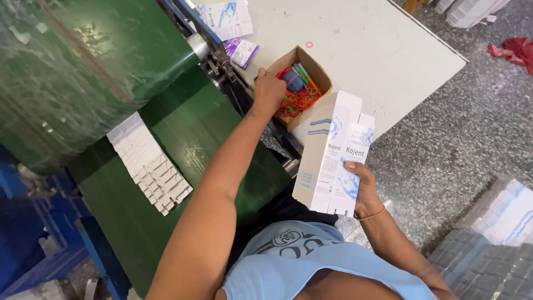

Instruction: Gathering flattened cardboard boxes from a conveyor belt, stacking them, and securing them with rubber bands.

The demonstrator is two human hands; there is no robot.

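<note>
The left hand reaches into a small open brown cardboard box at the near edge of the pale bench, its fingers curled down among a tangle of red and orange rubber bands; whether it pinches any, I cannot tell. The right hand is closed around a stack of flattened white cartons with blue print, held upright near the chest. Rows of white cartons lie overlapped on the green conveyor belt to the left.
</note>
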